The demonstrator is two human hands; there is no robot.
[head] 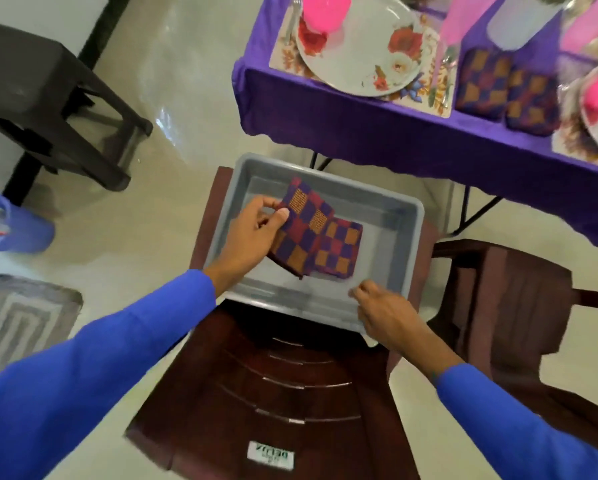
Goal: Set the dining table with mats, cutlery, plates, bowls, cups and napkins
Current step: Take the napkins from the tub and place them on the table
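Table (377, 126): two place settings in view, each with mat, plate and pink bowl; two folded napkins (505, 88) lie between them. Grey tub (404, 244) on the chair: two checked napkins remain. Your left hand (252, 237) pinches the upper napkin (304, 223), long axis running away from you. The second napkin (339, 247) lies just beyond your right hand (384, 310), nearer to it; fingers loosely curled, gripping nothing.

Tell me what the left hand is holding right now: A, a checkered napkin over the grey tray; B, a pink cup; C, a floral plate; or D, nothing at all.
A: the left hand pinches the edge of a checkered napkin above the grey tray, where a second napkin lies.
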